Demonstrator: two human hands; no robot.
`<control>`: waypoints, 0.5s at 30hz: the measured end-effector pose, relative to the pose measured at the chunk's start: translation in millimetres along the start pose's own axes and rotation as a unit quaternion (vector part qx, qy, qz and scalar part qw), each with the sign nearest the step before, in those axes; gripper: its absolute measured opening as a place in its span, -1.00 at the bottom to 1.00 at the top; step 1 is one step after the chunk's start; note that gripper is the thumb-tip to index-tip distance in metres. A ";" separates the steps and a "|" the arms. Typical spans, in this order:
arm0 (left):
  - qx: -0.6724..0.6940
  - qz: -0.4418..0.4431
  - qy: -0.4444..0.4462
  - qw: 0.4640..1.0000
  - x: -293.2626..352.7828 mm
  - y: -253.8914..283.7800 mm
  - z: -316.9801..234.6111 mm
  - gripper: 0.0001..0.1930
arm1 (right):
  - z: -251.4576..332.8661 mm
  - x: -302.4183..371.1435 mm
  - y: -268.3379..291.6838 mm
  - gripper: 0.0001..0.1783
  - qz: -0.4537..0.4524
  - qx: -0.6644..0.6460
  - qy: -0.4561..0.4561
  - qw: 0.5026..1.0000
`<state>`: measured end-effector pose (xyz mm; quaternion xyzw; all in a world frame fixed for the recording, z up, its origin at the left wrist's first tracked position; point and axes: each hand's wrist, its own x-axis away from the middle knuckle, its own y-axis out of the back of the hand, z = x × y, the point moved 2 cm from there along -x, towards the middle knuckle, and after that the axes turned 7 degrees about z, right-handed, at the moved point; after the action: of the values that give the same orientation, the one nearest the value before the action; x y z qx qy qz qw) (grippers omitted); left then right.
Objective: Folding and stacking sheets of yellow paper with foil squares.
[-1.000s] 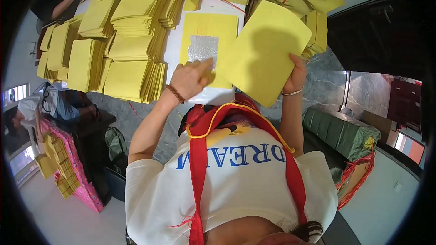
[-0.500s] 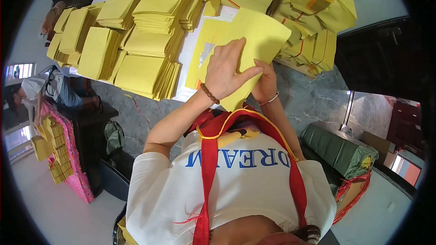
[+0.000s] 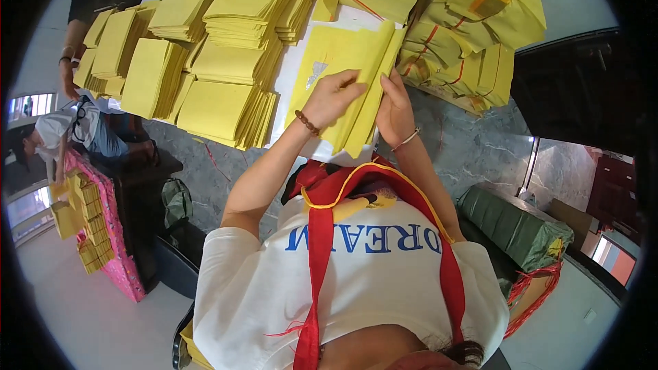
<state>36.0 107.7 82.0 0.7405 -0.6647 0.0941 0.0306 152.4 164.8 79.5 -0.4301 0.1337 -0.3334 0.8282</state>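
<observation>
A stack of yellow paper (image 3: 374, 89) stands tilted on its long edge between my hands, at the near edge of the table. My left hand (image 3: 334, 101) has its fingers curled against the stack's left side. On the right side, my right hand (image 3: 395, 108) grips it with the thumb at the top and the fingers along its outer face. Beneath and to the left lies a flat yellow sheet (image 3: 334, 44) with a silver patch, on the white tabletop (image 3: 282, 106).
Piles of yellow paper (image 3: 223, 106) cover the table's left. At the right stand yellow bundles (image 3: 456, 62) tied with red string. A person's arm (image 3: 70, 62) reaches in far left; another person (image 3: 65, 130) bends over a pink-covered table (image 3: 123, 270). A green-wrapped bale (image 3: 510, 223) sits right.
The yellow paper, earlier spread flat under my left hand, is now tilted up into a narrow stack. My left hand has moved down and curled; the right has come to the stack's outer side.
</observation>
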 end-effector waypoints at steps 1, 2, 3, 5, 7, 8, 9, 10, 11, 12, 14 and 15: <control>0.052 0.001 0.054 0.997 -0.2 2.6 2.2 -0.76 | 0.0 -0.2 2.4 -0.60 -0.018 -0.008 -0.002 1.000; 0.050 0.002 0.055 0.997 -1.6 5.5 8.7 -0.76 | -0.2 -0.3 5.4 -0.60 -0.036 -0.017 -0.005 0.999; 0.076 -0.003 0.044 0.996 -2.9 7.6 14.7 -0.78 | -3.4 0.5 12.2 -0.63 -0.049 -0.040 -0.001 0.998; 0.101 -0.006 0.034 0.994 -3.7 11.0 25.3 -0.79 | -6.2 0.3 23.3 -0.64 -0.032 -0.093 -0.006 0.995; 0.287 -0.030 0.059 0.956 -2.4 10.5 27.2 -0.80 | -6.0 1.2 22.0 -0.63 -0.017 -0.147 -0.010 0.989; 0.285 -0.027 0.062 0.956 -2.3 11.6 29.9 -0.80 | -5.6 2.4 20.2 -0.64 -0.013 -0.129 0.002 0.992; 0.305 -0.028 0.058 0.950 -1.4 13.4 34.1 -0.79 | -5.1 2.9 17.2 -0.64 -0.008 -0.110 0.013 0.994; 0.325 -0.029 0.054 0.944 -1.1 14.3 37.6 -0.79 | -7.1 2.4 17.0 -0.64 -0.010 -0.112 0.015 0.994; 0.324 -0.028 0.056 0.944 -1.9 14.6 40.9 -0.79 | -9.4 1.9 18.8 -0.64 -0.044 -0.090 0.019 0.995; 0.331 -0.030 0.055 0.941 -2.9 15.0 42.5 -0.80 | -10.9 1.8 20.4 -0.64 -0.078 -0.069 0.022 0.994; 0.338 -0.032 0.055 0.939 -3.5 15.0 44.7 -0.81 | -10.7 2.0 20.0 -0.64 -0.083 -0.066 0.027 0.994; 0.339 -0.031 0.051 0.939 -3.9 14.1 44.2 -0.82 | -9.9 1.8 20.0 -0.63 -0.088 -0.061 0.031 0.994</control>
<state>26.0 102.4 36.8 0.7214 -0.5680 0.3501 -0.1853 157.4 165.6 57.7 -0.4793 0.1409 -0.4093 0.7634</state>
